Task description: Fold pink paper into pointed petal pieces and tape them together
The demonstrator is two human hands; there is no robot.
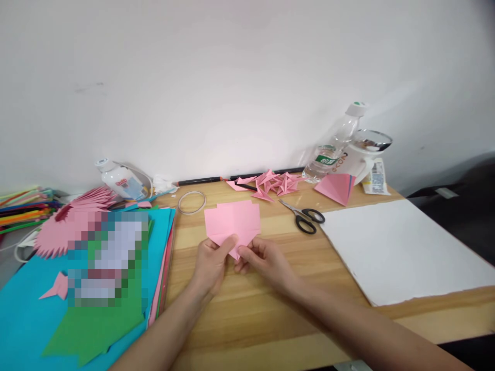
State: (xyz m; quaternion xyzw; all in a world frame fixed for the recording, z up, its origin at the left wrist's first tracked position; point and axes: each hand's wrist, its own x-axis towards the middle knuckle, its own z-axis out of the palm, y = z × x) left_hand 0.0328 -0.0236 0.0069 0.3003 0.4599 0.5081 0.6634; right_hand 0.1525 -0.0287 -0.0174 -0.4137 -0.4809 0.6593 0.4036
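Observation:
A partly folded sheet of pink paper (232,221) is held just above the wooden table (247,314), near its middle. My left hand (211,264) pinches the paper's lower left edge between thumb and fingers. My right hand (263,260) pinches the lower point of the paper from the right, fingers closed on it. The two hands nearly touch below the paper.
Black scissors (305,218) lie right of the paper, a pile of folded pink pieces (276,184) behind it, and a tape ring (192,201). A white board (398,247) covers the right side. A stack of coloured sheets (34,314) lies left. Two bottles (332,149) (119,180) stand by the wall.

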